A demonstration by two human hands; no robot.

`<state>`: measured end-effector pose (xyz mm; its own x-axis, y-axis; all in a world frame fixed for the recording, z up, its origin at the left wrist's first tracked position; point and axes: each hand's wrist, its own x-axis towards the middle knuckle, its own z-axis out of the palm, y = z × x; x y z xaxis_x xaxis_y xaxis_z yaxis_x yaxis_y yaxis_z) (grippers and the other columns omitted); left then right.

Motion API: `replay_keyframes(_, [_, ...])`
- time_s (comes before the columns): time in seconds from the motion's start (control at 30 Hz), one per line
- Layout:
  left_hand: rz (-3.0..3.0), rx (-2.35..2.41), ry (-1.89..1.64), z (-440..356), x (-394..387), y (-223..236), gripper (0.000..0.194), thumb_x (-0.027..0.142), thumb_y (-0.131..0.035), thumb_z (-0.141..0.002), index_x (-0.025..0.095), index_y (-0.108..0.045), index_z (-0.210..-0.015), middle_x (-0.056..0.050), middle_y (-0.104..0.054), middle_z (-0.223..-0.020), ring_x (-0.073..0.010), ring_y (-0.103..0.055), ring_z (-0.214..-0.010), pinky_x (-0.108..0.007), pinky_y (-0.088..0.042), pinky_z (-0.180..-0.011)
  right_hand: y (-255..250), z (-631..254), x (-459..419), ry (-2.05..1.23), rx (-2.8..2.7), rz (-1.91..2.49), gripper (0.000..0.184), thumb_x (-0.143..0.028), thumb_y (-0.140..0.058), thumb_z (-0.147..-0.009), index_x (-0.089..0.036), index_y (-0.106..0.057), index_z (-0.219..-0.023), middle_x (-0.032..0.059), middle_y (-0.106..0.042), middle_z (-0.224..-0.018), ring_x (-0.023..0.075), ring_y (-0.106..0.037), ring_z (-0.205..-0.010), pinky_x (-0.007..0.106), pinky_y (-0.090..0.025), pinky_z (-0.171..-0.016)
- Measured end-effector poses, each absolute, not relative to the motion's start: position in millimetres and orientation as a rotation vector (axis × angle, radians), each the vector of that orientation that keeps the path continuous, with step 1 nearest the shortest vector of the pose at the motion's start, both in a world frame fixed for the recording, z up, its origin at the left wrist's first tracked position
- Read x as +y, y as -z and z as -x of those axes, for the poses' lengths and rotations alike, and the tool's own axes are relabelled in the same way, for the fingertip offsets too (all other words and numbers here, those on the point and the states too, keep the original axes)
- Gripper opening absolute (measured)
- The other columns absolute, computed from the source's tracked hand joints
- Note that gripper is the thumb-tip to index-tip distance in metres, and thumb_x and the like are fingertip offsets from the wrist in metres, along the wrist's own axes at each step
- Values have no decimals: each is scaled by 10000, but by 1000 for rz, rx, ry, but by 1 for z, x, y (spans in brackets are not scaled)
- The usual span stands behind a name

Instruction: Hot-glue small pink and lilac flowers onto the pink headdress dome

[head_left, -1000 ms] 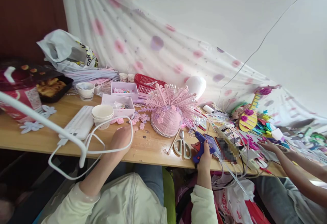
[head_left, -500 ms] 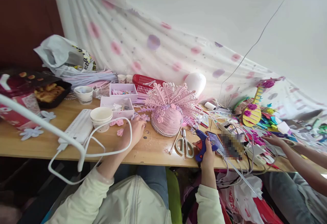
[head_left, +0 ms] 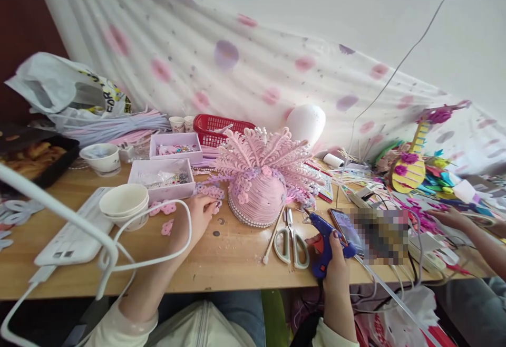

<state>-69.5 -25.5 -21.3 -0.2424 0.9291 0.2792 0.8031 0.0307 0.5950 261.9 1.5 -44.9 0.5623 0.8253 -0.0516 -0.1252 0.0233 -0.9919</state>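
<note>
My left hand [head_left: 198, 214] is closed in a pinch at a small purple flower [head_left: 216, 206], just left of a pink headdress. My right hand [head_left: 336, 260] is wrapped round a blue glue gun [head_left: 324, 252], its nozzle tipped up and left. Between my hands stands the pink headdress [head_left: 259, 199], a domed cap wound in pink cord, with a pearl edge, small flowers and upright feathery plumes. More purple flowers [head_left: 208, 190] lie by my left fingertips, and pink flowers [head_left: 163, 208] lie behind that hand. Scissors [head_left: 291, 241] and a thin stick [head_left: 272, 236] lie in front of the headdress.
Paper cups [head_left: 125, 202], a white power bank [head_left: 75, 231] and a white cable loop [head_left: 185, 231] are at left. Behind are two bead boxes [head_left: 134, 170] and a red basket [head_left: 205, 135]. At right lie a phone [head_left: 346, 228] and cords; a co-worker's hand [head_left: 450, 218] is beyond.
The view has come closer to the table. My left fingers have drawn together at a small flower beside the headdress. My right hand still holds the glue gun.
</note>
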Motion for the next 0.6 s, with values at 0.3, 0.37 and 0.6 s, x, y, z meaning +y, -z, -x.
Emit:
replay_keyframes(0.3, [-724,1222,-1588,59,-40,11,298,407,-782,-738,175,-661,-878,-74,-782,-839,-177,-719,-680,-270,-540,-632,0,-230,-44,-828,-951,1130,485,-674,-655,-767,-203,-645,-652,40,-627,-580,215,-607,-570,323,-473,-526])
replay_keyframes(0.37, [-680,1177,-1614,54,-44,6,329,406,-808,-719,178,-641,-889,-74,-785,-905,-187,-740,-729,-267,-550,-644,-6,-212,-56,-925,-995,1070,505,-691,-621,-794,-205,-656,-658,51,-619,-571,229,-619,-568,336,-485,-517])
replay_keyframes(0.6, [-881,1530,-1506,63,-56,5,246,405,-782,-713,204,-641,-727,-36,-753,-749,-210,-712,-711,-326,-556,-715,8,-161,-54,-1109,-1025,1089,471,-629,-634,-829,-181,-685,-696,75,-665,-616,247,-668,-637,352,-549,-609])
